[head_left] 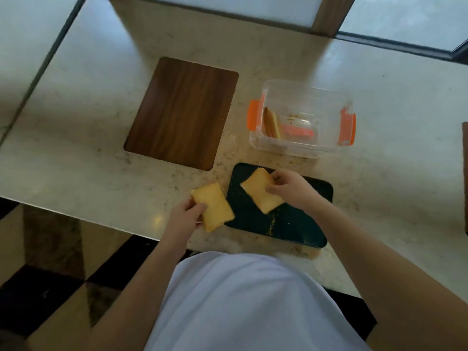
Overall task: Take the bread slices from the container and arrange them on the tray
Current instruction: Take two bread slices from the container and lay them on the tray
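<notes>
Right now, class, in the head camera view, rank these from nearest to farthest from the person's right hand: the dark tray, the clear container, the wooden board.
From the right hand:
1. Dark tray: directly beneath the hand, nearest the person.
2. Clear container: just beyond the tray, with orange clips.
3. Wooden board: farthest, off to the left across the counter.

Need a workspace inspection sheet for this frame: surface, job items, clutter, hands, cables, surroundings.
Surface: pale stone counter, crumbs near the tray.
Job's things: dark tray; clear container with orange clips, open, bread standing inside.
Clutter: wooden board, bare.
Grippers: left hand holds a slice at the tray's left edge; right hand holds a slice over the tray.
Cables: nothing seen.
Surroundings: checkered floor, frosted panels behind.
</notes>
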